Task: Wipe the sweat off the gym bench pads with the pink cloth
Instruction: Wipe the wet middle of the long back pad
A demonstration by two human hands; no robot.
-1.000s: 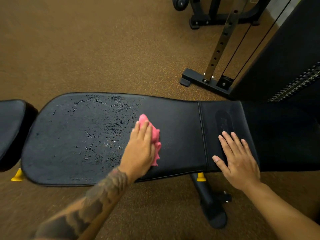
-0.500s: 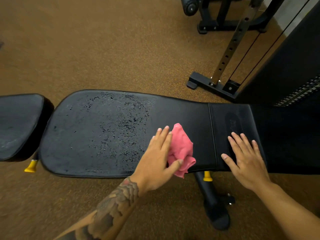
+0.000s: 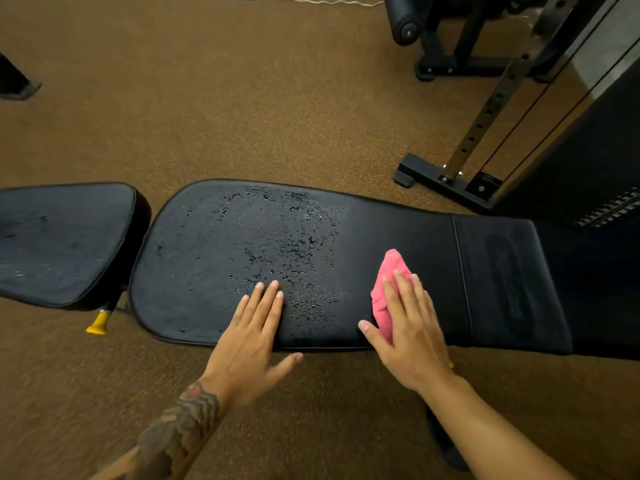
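Note:
A long black back pad (image 3: pixel 214 258) of the gym bench lies across the view, with sweat droplets (image 3: pixel 294 244) beading over its middle. A separate black seat pad (image 3: pixel 59 240) sits to its left. The pink cloth (image 3: pixel 388 282) lies bunched on the dry right part of the back pad. My right hand (image 3: pixel 408 327) presses flat on the cloth, fingers over its near half. My left hand (image 3: pixel 252 337) rests open on the pad's near edge, fingertips at the wet patch, holding nothing.
Brown speckled gym floor (image 3: pixel 242 98) surrounds the bench. A cable machine base and perforated upright (image 3: pixel 460 174) stand at the back right beside a black weight-stack housing (image 3: pixel 588 150). Another machine's frame (image 3: pixel 450 46) is at the top. A yellow adjustment knob (image 3: pixel 98 322) sticks out below the seat.
The cloth passed from my left hand to my right hand. My right hand slid left off the headrest end onto it; my left hand moved left to the wet patch.

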